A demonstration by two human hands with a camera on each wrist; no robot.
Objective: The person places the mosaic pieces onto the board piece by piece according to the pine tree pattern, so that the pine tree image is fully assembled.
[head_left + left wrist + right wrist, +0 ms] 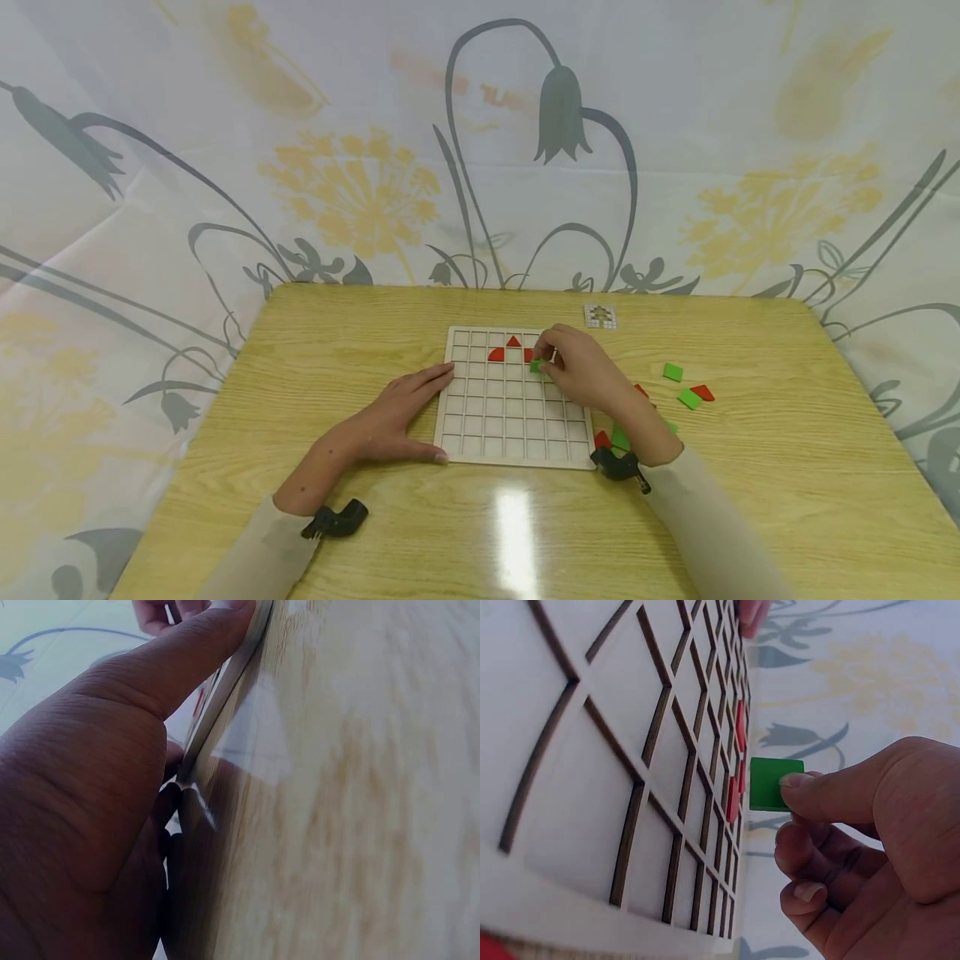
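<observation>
A white grid board (pixel 492 408) with square cells lies flat on the table. My right hand (pixel 576 367) pinches a green square tile (pixel 771 784) between thumb and fingers, just above the board's upper right cells. Three red pieces sit in the upper cells: a triangle (pixel 513 342), a round-cornered piece (pixel 497 355) and another (pixel 528 355) partly hidden by the right hand. At the board's left edge, my left hand (pixel 390 421) is spread, its fingertips and thumb touching the rim. In the left wrist view, the thumb (pixel 187 656) lies along the board's side.
Right of the board, green tiles (pixel 672 372) and red pieces (pixel 702 392) lie loose, some behind the right forearm. A small pattern card (pixel 600 316) rests beyond the board's top right corner. A floral curtain (pixel 495 167) hangs behind the wooden table (pixel 337 333).
</observation>
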